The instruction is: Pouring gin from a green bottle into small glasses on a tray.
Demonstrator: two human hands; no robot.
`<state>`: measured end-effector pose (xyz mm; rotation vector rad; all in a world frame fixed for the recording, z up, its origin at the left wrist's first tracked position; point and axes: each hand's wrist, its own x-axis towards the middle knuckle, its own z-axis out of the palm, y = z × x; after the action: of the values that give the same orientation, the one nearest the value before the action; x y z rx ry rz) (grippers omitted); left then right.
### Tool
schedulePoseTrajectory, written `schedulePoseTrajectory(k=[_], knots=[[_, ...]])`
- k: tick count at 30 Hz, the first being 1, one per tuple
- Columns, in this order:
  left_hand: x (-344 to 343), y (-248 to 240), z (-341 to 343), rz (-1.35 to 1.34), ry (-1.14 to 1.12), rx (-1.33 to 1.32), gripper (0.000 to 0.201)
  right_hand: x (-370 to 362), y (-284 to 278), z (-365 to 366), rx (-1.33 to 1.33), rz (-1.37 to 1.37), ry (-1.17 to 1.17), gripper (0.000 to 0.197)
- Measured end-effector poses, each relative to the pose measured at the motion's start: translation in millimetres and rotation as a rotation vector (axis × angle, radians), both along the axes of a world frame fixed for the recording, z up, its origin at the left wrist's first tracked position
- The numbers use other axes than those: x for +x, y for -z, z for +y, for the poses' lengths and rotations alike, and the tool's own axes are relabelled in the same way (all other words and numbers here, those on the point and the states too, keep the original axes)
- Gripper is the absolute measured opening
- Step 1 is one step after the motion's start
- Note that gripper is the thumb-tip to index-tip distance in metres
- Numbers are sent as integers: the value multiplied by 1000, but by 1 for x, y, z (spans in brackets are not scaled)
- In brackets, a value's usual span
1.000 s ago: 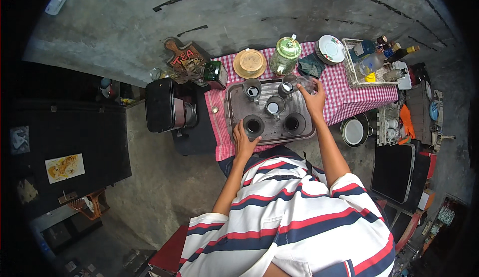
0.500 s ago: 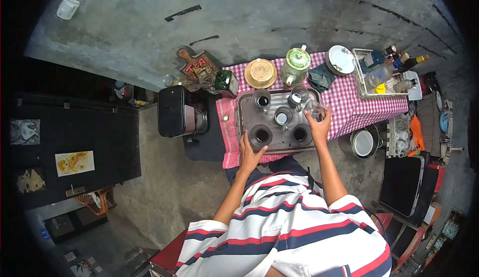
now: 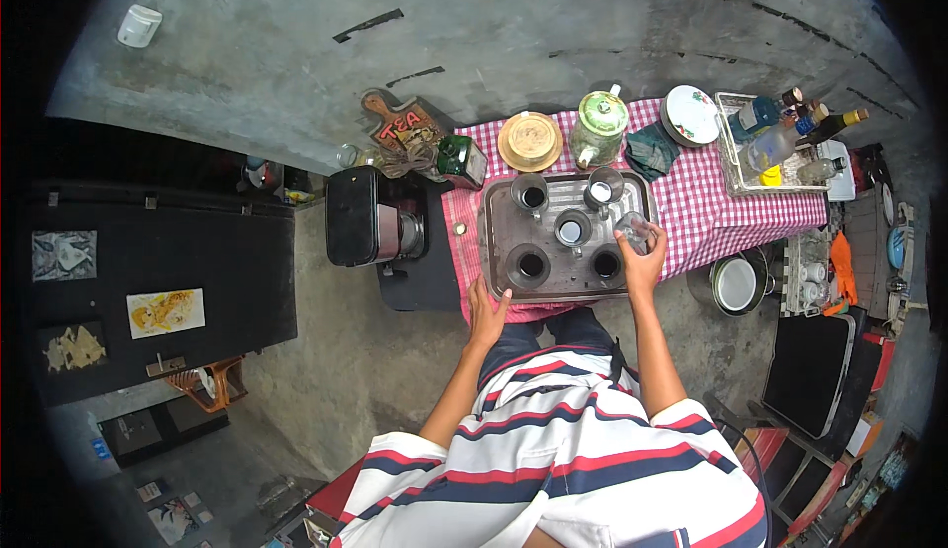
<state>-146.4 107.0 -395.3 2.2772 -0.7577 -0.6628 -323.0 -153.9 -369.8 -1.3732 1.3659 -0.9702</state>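
Observation:
A dark rectangular tray (image 3: pixel 497 242) carries several glass mugs of dark drink, among them a front-left mug (image 3: pixel 528 267), a front-right mug (image 3: pixel 606 266) and a middle mug (image 3: pixel 572 231). At the tray's right side my right hand (image 3: pixel 643 268) is closed around a small clear glass (image 3: pixel 634 229), which looks tilted. Whether that glass touches the tray I cannot tell. My left hand (image 3: pixel 487 317) is by the front-left corner of the tray, its thumb and fingers spread and nothing held. Its fingertips lie near the tray's rim.
Along the back of the checked tablecloth (image 3: pixel 691 188) stand a lidded glass jug (image 3: pixel 601 138), a round woven-looking lid (image 3: pixel 533 140), a stack of plates (image 3: pixel 690 117) and a basket of bottles (image 3: pixel 733 168). A black appliance (image 3: pixel 353 217) is at the left.
My left hand has drawn back from the front-left mug toward the tray's corner. My right hand keeps hold of the small glass. The whole view has shifted slightly.

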Motion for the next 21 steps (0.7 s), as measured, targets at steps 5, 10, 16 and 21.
schedulePoseTrajectory(k=[5, 10, 16, 21], knots=[[6, -6, -9, 32, -16, 5, 82, -7, -6, -1, 47, -70, -2, 62], [12, -7, -10, 16, 5, 17, 80, -11, -9, -1, 70, -81, 51, 63], [10, 8, -16, 75, 52, 30, 79, -20, -10, -2, 55, -104, 68, 62], [6, 34, -10, 205, -46, 34, 79, -24, -13, -4, 12, -64, 90, 61]])
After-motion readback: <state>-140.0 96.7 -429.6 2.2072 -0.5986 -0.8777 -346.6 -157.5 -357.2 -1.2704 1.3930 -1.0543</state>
